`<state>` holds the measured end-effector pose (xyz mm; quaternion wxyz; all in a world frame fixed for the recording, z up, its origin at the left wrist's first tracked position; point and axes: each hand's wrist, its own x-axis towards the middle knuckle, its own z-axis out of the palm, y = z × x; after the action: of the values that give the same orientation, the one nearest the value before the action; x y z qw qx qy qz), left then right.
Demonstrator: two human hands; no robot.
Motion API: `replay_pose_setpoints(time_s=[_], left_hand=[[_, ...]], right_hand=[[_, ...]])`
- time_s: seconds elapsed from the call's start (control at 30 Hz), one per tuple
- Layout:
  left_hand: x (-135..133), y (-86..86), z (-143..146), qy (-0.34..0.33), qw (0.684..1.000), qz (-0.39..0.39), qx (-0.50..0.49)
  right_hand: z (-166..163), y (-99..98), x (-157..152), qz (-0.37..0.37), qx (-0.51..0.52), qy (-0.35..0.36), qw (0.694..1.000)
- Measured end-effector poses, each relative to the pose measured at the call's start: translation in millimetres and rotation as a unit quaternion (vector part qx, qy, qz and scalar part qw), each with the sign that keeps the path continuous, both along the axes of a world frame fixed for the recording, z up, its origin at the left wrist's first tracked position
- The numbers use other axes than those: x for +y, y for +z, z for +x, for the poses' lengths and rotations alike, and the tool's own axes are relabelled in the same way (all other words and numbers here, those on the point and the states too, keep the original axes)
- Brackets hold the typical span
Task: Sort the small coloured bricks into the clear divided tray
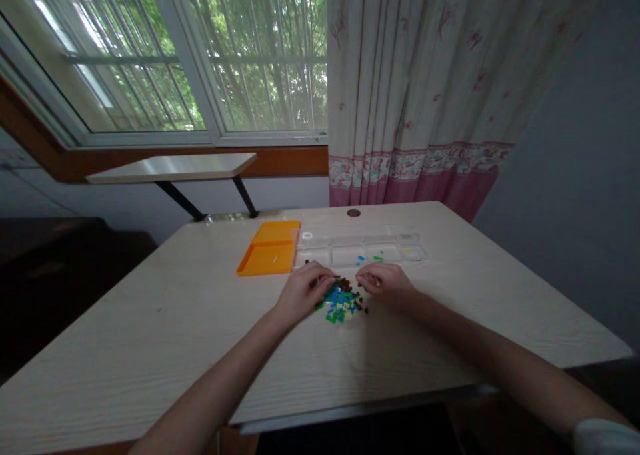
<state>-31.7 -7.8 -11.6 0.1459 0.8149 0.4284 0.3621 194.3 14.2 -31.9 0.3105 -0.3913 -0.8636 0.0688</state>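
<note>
A loose pile of small building bricks (340,302) in blue, green, pale yellow and dark brown lies on the table between my hands. My left hand (304,288) is at the pile's left edge, its thumb and fingers closed in a pinch. On the other side, my right hand (384,282) also has its fingertips pinched together, just above and right of the pile. Anything held in either pinch is too small to make out. Behind the hands lies a clear plastic compartment tray (347,254), with a few blue, green and yellow pieces in its right-hand sections.
An orange open case (270,263) lies left of the tray, with a small white piece in it. At the back left, a raised shelf (175,167) stands on dark legs. A round dark disc (353,212) sits by the table's back edge, near the curtain (400,108).
</note>
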Motion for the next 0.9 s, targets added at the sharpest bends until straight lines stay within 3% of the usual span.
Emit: replay_pose_setpoints(time_s=[0.2,0.63,0.9], left_hand=[[9,1.2,-21,0.086,0.995,0.039,-0.036],[9,2.6,-23,0.116,0.991,0.062,-0.029],[29,-8.3,-41,0.266,0.961,0.005,0.076]], right_hand=[[16,-0.6,11,-0.054,-0.055,0.008,0.997],[17,2.2,9,-0.093,-0.082,0.03,0.992],[25,6.5,12,-0.07,-0.104,0.037,0.991]])
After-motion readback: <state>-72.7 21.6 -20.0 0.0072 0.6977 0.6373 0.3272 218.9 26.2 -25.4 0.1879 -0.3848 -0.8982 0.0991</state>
